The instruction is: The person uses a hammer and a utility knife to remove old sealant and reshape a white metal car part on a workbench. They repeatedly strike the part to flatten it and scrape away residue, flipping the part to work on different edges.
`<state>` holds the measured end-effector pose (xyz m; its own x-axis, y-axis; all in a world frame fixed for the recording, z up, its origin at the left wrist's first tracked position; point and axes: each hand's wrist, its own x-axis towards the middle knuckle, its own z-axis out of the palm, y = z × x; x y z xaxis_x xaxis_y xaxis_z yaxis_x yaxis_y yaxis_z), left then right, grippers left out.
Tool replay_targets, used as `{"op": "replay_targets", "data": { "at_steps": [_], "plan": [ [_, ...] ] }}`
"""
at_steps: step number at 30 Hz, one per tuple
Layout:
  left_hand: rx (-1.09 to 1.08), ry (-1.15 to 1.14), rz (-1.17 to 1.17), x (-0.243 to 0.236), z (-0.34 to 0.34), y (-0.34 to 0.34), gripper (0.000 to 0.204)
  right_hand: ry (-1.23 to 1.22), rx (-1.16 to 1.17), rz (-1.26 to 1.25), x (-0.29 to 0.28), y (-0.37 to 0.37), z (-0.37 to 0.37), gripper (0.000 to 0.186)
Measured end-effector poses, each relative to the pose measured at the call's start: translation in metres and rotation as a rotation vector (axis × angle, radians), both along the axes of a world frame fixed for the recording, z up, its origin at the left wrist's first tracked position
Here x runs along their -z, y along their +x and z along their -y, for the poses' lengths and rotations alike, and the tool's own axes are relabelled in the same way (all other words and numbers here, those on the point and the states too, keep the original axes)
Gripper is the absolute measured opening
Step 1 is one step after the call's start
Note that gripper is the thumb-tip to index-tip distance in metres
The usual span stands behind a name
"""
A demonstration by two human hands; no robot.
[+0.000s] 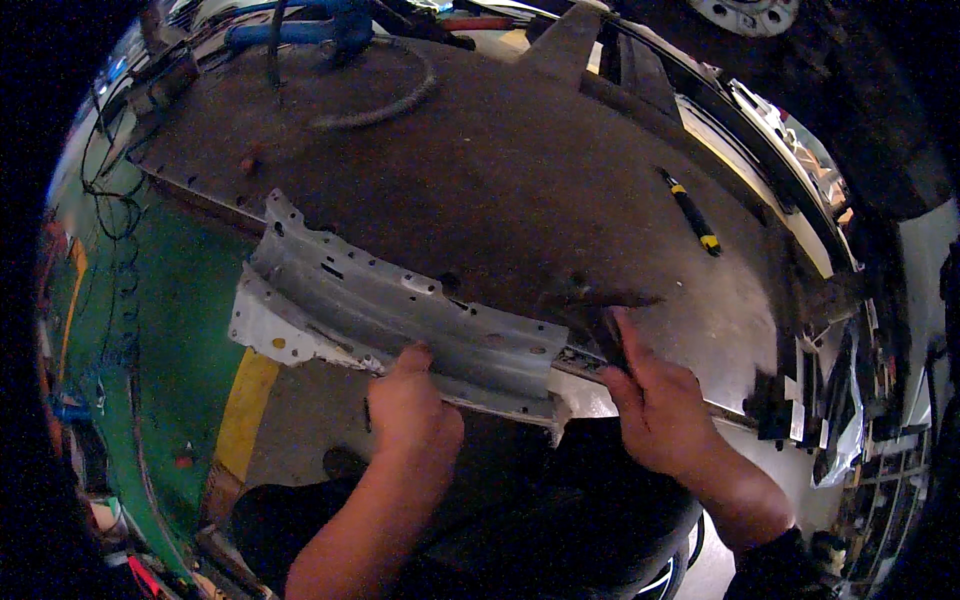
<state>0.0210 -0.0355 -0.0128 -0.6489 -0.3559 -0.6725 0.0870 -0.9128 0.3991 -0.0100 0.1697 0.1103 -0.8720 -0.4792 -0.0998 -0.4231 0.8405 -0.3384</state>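
A long, grey formed sheet-metal panel [400,295] with rows of small holes lies tilted across the near edge of the workbench [480,190], its left end jutting past that edge. My left hand [412,405] is closed on the panel's lower rim, near its middle. At the panel's right end, my right hand [660,405] is wrapped round the handle of a dark hammer [608,335]. The hammer's head is dim against the brown bench top, close to the panel's right corner. My fingers hide the lower part of the handle.
A black and yellow handled tool [692,212] lies on the bench to the right. At the far left stands a blue clamp or vise [300,32] beside a curved grey hose [400,105]. Cables [120,200] hang at the left over the green floor [175,350], which has a yellow stripe [247,410].
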Motion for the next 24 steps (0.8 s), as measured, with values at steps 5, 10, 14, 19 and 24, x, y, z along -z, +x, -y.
{"op": "replay_targets", "data": {
  "at_steps": [5,10,14,19,24],
  "plan": [
    [0.029,-0.037,-0.043,0.008,-0.003,-0.002,0.044,-0.015,-0.155,-0.01,0.01,-0.007,0.011,0.059],
    [0.001,-0.05,0.017,0.003,-0.003,-0.002,0.042,-0.085,-0.214,-0.068,0.013,-0.003,0.032,0.055],
    [0.019,-0.028,0.069,-0.011,-0.008,-0.002,0.038,0.154,-0.263,0.138,0.021,-0.005,0.042,0.052],
    [0.02,-0.002,0.116,-0.001,-0.006,-0.004,0.035,-0.084,-0.259,-0.137,0.007,0.007,0.04,0.052],
    [-0.004,0.028,0.007,-0.005,-0.009,-0.002,0.038,-0.005,-0.174,0.003,0.02,-0.012,0.045,0.053]
  ]
}}
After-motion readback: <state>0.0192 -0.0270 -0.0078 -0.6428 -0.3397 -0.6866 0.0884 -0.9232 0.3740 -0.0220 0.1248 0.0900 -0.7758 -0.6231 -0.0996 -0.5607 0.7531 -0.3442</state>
